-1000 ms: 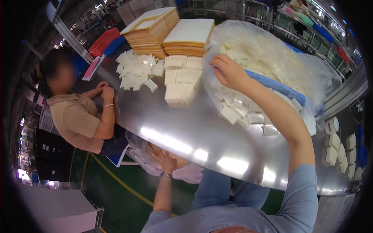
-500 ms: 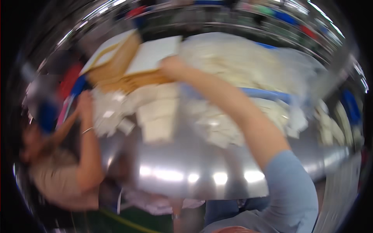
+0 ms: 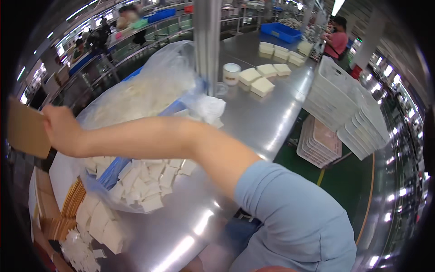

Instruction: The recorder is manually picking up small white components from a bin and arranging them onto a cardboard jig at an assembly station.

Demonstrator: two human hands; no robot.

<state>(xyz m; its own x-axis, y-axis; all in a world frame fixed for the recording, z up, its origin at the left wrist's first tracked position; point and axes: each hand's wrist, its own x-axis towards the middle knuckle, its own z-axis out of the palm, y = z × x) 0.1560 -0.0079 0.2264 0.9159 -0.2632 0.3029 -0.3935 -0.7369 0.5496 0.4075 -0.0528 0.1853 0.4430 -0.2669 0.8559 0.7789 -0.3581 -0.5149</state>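
Observation:
At the far left of the head view, my right hand [image 3: 65, 131] grips the edge of a flat brown cardboard piece [image 3: 28, 129], fingers closed on it, above the table. My bare right forearm reaches across a clear plastic bag [image 3: 167, 68] of off-white pieces. Below the forearm lies a heap of small flat white pieces [image 3: 149, 179], partly on the plastic. Nearer the lower left are a stack of brown cardboard with orange-looking edges [image 3: 71, 201] and rows of white pads [image 3: 102, 224]. My left hand is not visible.
Under everything is a shiny metal table [image 3: 244, 118] with a metal post [image 3: 206, 45]. Farther along stand a white tub [image 3: 231, 74], off-white stacks [image 3: 262, 87] and a blue bin [image 3: 281, 31]. White crates [image 3: 333, 93] stand right of the table. Another person's wrist [image 3: 56, 258] shows at lower left.
The view has swung to the right. My right hand has come away from the white-topped cardboard pile and now holds up a brown cardboard piece.

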